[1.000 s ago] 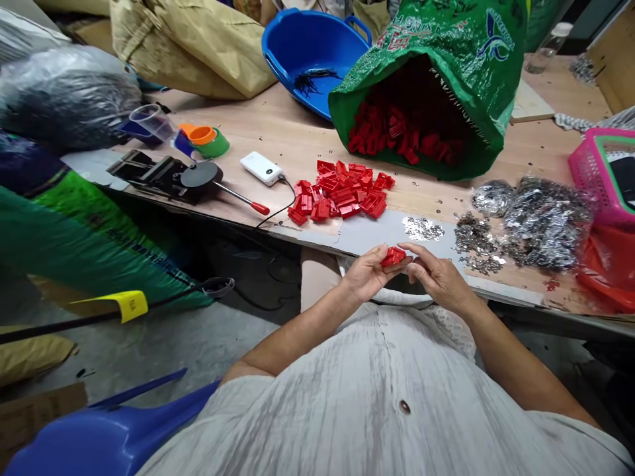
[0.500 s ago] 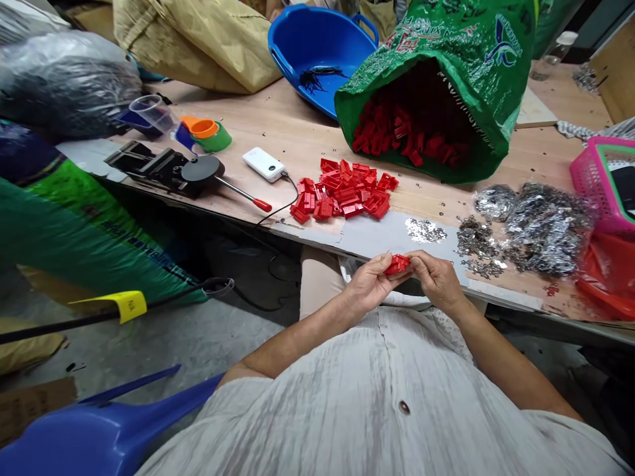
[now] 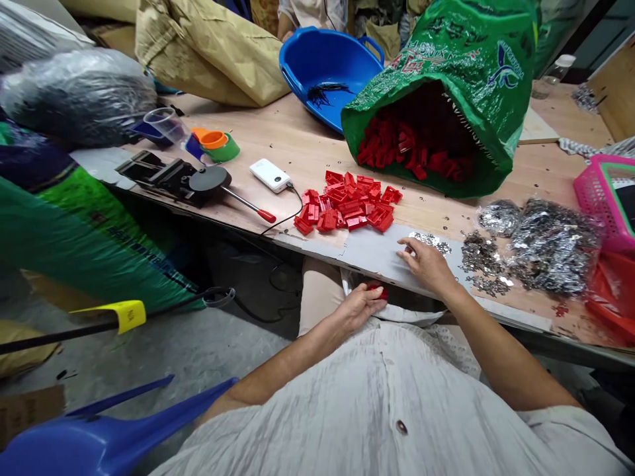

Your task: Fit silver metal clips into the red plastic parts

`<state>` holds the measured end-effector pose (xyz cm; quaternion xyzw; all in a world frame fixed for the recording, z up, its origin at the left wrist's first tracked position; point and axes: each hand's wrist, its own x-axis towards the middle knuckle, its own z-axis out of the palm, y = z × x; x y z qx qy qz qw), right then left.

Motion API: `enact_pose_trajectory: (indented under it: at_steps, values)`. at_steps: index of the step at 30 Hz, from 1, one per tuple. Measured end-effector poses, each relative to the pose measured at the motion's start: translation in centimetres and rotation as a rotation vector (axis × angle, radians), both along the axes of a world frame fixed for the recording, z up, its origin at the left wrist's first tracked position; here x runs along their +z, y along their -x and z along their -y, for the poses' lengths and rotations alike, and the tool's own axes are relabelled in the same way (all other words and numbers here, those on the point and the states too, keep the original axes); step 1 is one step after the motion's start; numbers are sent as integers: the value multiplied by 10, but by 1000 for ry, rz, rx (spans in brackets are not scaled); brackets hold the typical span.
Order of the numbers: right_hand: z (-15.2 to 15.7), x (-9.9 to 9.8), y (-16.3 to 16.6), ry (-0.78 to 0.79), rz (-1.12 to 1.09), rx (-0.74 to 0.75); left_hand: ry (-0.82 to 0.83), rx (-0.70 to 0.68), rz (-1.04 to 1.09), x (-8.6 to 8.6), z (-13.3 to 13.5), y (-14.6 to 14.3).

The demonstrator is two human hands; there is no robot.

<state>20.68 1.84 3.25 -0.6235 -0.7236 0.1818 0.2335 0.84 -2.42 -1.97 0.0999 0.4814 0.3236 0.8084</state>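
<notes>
My left hand (image 3: pixel 361 307) is closed around a small red plastic part (image 3: pixel 379 291), low in front of the table edge. Fingers hide most of that part. Over the grey strip at the table's front, my right hand (image 3: pixel 425 263) is raised with its fingers apart and nothing visible in them. Just beyond its fingertips lie small shiny metal pieces (image 3: pixel 436 244), partly covered by the hand. A pile of red plastic parts (image 3: pixel 351 202) sits farther back and to the left.
A green sack (image 3: pixel 461 86) of red parts lies open behind the pile, beside a blue basin (image 3: pixel 297 66). To the right are darker metal pieces (image 3: pixel 479 254), a clear bag of metal pieces (image 3: pixel 555 244) and a pink basket (image 3: pixel 602 192). A lever tool (image 3: pixel 211 178) and white power bank (image 3: pixel 270 175) are left.
My hands have separated. The left has lowered toward my lap with the red part, while the right has let go and moved up toward the shiny metal pieces. The view has shifted slightly.
</notes>
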Motion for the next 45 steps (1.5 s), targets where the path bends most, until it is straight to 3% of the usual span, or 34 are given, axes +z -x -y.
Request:
enact_pose_trajectory:
  at_steps: [7, 14, 18, 21, 24, 27, 30, 33, 36, 39, 45]
  values:
    - [-51, -4, 26, -19, 254, 17, -4, -60, -39, -7, -1, 1]
    - [-58, -8, 22, -27, 359, 19, -188, -203, -27, 15, 6, 10]
    - [-40, -9, 15, -61, 204, 19, -437, -258, -78, 29, -1, 8]
    - [-14, -5, 15, -83, -73, 13, -708, -143, -301, 31, -14, 6]
    - [15, 2, 19, -6, -368, 27, -1060, -88, -596, 28, -26, 2]
    - [39, 8, 21, 105, -521, 25, -1288, -188, -648, 22, -30, -4]
    - [58, 11, 11, 205, -653, 48, -1224, -253, -483, 18, -25, -12]
    - [74, 7, -18, 265, -676, -1, -973, -276, -239, 18, -17, -18]
    - [84, -1, -62, 133, -433, -288, -753, -250, -76, 24, -14, -21]
    - [86, -7, -101, 2, -5, -493, -632, -229, 21, 31, -14, -23]
    - [74, -11, -116, 24, 316, -469, -503, -214, 149, 41, -14, -26]
